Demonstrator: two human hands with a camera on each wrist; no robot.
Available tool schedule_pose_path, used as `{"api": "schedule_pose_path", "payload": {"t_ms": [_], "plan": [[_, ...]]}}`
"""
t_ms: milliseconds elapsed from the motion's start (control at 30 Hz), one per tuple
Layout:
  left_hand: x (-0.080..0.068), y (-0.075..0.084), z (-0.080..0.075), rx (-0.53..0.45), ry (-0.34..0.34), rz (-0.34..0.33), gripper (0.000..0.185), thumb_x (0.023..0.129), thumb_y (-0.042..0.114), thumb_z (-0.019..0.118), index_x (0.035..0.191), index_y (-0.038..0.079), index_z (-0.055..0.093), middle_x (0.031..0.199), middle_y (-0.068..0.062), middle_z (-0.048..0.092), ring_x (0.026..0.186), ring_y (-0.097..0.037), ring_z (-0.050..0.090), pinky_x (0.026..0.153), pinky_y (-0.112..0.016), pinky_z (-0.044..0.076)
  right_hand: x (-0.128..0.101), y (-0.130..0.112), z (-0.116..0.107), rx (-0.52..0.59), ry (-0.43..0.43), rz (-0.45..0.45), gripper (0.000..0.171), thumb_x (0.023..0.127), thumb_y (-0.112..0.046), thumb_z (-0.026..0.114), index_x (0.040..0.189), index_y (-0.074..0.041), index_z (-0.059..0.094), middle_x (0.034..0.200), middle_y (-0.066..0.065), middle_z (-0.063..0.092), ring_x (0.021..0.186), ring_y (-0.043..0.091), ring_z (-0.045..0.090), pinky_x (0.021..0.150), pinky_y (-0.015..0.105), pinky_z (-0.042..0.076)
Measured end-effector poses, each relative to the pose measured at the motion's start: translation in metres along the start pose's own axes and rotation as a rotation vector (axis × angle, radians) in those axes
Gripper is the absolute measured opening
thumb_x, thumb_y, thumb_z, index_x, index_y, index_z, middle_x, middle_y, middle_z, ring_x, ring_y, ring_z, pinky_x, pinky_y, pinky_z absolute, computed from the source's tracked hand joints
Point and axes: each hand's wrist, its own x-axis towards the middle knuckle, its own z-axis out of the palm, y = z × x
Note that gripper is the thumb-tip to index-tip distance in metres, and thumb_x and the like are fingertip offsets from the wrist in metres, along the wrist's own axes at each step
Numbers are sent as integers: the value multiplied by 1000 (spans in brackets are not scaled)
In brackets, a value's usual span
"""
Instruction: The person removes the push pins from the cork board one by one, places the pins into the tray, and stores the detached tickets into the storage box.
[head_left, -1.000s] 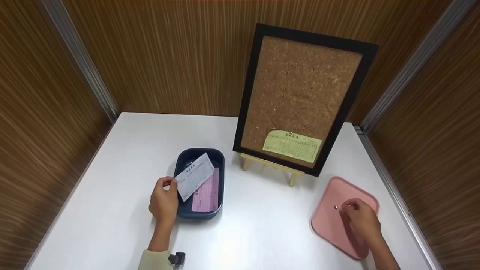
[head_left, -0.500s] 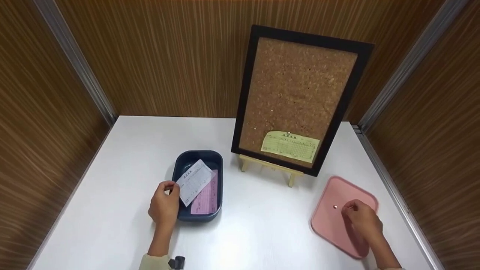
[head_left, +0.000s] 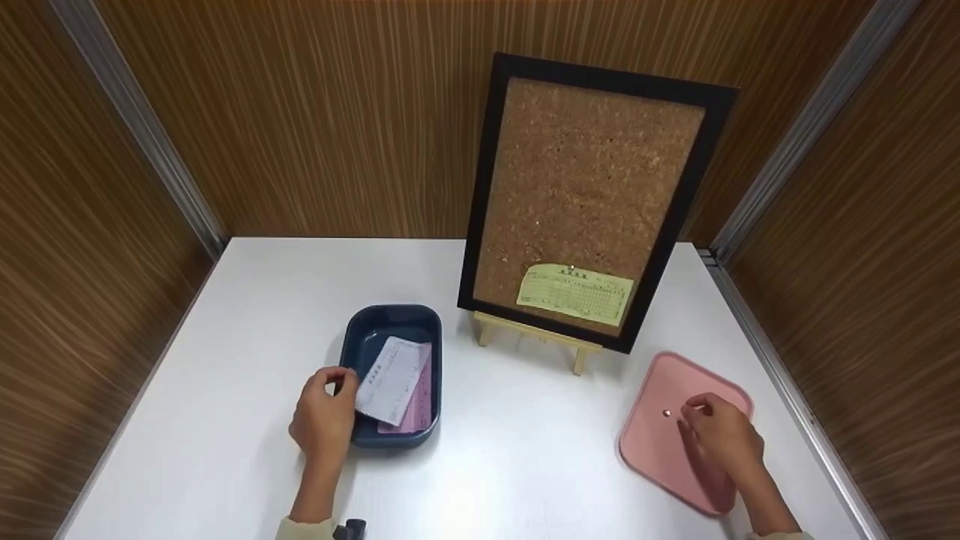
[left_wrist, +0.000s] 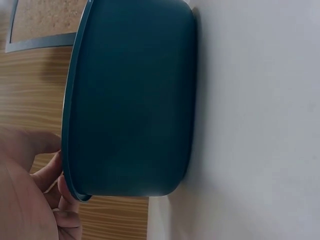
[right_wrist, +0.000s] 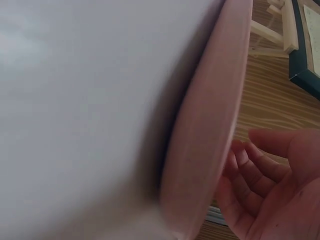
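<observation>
In the head view, my left hand point(head_left: 324, 411) is at the left rim of a dark blue tray point(head_left: 436, 375), thumb and forefinger curved close together. Just right of its fingertips, a white printed slip point(head_left: 391, 381) lies slanted over a pink slip point(head_left: 418, 409) inside the tray. The left wrist view shows the tray's outer wall point(left_wrist: 130, 100) with the fingertips partly hidden behind its rim. My right hand point(head_left: 724, 436) hovers over a pink tray point(head_left: 652, 450), fingers loosely curled, beside a small push pin point(head_left: 667, 413). Nothing shows between the right fingers point(right_wrist: 255, 175) in the right wrist view.
A black-framed cork board point(head_left: 581, 172) leans on a small wooden easel point(head_left: 536, 330) at the back. A yellow-green slip point(head_left: 574, 292) is pinned low on it. Wood-patterned panels point(head_left: 337, 120) enclose the white table point(head_left: 510, 465) at the back and sides.
The white slip has come away from my left fingertips, turned steeper and settled lower over the pink slip. My left hand has dropped slightly; my right hand stays nearly still over the pink tray.
</observation>
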Motion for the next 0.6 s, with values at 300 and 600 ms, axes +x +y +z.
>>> {"api": "schedule_pose_path", "payload": {"t_ms": [300,600], "plan": [[5,20,6,-22,9,81,23,96,35,65,103,15,73,108,-5,72,104,-30,69,80,-50,45,-5,-32,1,113,95,-43,41,105,-39,51,130,-9,62,111,16,68,80,24,67,62,32,49],[14,74,27,-95,-10,311,16,94,33,69,101,19,72,101,3,73,78,-19,66,62,-40,45,9,-93,-4,137,269,-168,35,103,-38,56,124,-12,66,103,14,73,85,26,65,69,34,46]]}}
